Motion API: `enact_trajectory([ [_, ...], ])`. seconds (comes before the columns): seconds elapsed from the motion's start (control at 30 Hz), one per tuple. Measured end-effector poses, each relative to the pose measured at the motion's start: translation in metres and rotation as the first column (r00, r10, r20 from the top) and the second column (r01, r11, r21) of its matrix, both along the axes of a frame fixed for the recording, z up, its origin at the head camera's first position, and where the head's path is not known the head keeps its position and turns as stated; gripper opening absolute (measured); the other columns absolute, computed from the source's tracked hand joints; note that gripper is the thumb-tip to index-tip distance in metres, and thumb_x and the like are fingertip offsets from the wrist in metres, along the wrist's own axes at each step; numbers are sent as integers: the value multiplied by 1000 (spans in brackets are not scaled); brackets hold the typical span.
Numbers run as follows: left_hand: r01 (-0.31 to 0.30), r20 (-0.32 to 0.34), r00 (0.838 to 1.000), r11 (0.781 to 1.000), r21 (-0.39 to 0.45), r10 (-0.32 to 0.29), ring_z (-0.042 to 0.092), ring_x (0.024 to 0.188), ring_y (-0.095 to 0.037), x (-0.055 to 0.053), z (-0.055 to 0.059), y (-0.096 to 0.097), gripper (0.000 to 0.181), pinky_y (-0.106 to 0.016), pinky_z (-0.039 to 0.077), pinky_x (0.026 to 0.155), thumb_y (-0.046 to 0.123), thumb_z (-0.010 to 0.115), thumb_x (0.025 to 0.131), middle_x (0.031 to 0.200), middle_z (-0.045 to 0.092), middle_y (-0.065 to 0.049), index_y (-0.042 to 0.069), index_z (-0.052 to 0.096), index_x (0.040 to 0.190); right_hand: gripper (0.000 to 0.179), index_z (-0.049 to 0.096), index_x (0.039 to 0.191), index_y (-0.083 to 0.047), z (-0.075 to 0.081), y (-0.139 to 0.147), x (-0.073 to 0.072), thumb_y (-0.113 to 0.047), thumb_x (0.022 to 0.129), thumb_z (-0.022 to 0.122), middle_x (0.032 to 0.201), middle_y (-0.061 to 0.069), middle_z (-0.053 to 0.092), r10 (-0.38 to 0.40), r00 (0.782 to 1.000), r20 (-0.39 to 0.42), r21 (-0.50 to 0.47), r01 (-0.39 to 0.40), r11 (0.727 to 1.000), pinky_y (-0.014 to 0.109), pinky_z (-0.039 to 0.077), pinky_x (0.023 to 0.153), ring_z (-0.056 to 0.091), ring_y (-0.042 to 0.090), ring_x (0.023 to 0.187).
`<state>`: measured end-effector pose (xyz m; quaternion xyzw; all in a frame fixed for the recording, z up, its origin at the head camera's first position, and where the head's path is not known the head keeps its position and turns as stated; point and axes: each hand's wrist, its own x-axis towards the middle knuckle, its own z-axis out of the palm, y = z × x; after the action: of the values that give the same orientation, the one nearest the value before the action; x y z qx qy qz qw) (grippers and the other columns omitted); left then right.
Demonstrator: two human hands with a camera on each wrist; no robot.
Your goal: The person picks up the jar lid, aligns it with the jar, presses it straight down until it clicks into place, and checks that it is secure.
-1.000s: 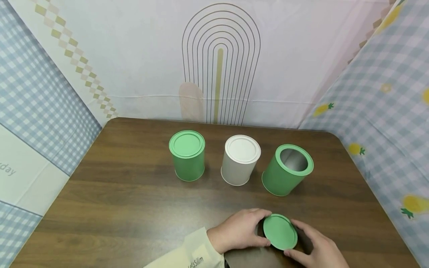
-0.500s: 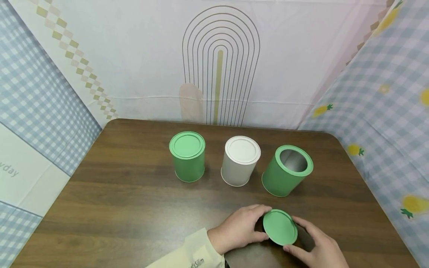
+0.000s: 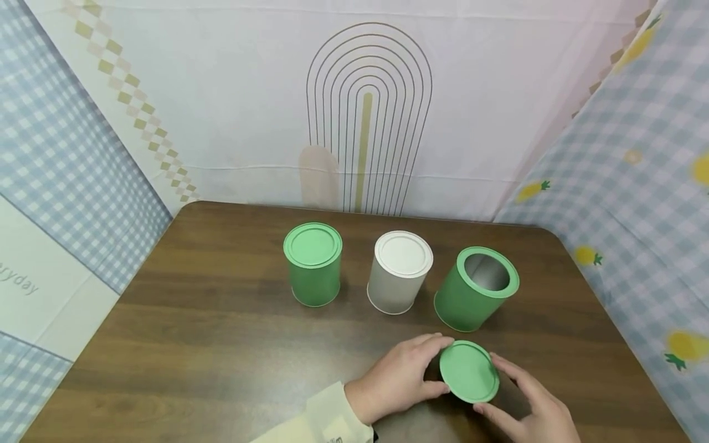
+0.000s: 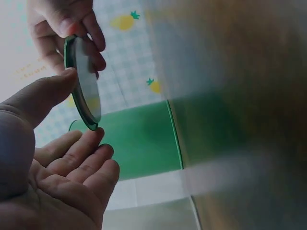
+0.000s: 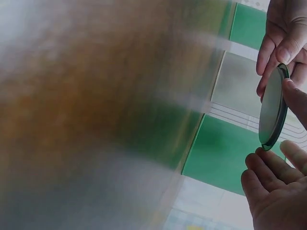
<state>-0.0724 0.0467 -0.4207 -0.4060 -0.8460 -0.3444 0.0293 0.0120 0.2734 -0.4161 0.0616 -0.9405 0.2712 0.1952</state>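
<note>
Both hands hold a round green lid (image 3: pixel 469 372) between them, in front of an uncovered green can (image 3: pixel 464 303). My left hand (image 3: pixel 397 376) pinches the lid's left edge between thumb and fingertips. On the right edge, my right hand (image 3: pixel 530 399) grips it the same way. Seen edge-on in the left wrist view, the lid (image 4: pixel 86 79) is off the table, with a shiny metallic underside. Behind it, the right wrist view shows the upright green can (image 5: pixel 218 155). In the head view, the can's metallic inside is visible through its ring-shaped top.
A white can (image 3: pixel 394 286) with its lid on stands left of the uncovered one. Farther left is a lidded green can (image 3: pixel 314 283). All stand on a brown wooden table (image 3: pixel 194 344), with a white patterned cloth (image 3: pixel 238 104) hanging behind and checked cloth (image 3: pixel 620 203) at the right.
The hands have carried the lid a little forward, closer to the uncovered green can. The cans stay in place; the head view has tilted up slightly.
</note>
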Motion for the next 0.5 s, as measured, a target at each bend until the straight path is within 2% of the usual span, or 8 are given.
enact_trajectory([
  [0.17,2,-37,999,999,40,-1,57,125,-9,-4,4,3,64,-18,43,104,26,84,84,134,62,-1,9,55,138,84,66,129,-14,3,0,-5,-14,52,99,131,-15,63,32,998,-57,-26,-34,999,-1,37,89,42,-25,115],
  [0.33,7,-88,996,1000,28,-4,57,128,-13,-9,13,6,64,-20,43,105,26,84,83,133,62,-2,8,56,137,85,67,129,-13,10,2,-8,-10,50,98,133,-18,62,23,996,-88,-25,-25,999,-2,34,90,42,-25,116],
  [0.5,-2,-104,995,999,40,6,56,129,-13,-15,21,10,64,-20,43,106,27,84,83,134,63,-2,8,56,137,87,66,130,-10,20,7,-14,-4,49,97,133,-5,65,64,988,-139,-26,-68,997,-1,33,92,44,-21,119],
])
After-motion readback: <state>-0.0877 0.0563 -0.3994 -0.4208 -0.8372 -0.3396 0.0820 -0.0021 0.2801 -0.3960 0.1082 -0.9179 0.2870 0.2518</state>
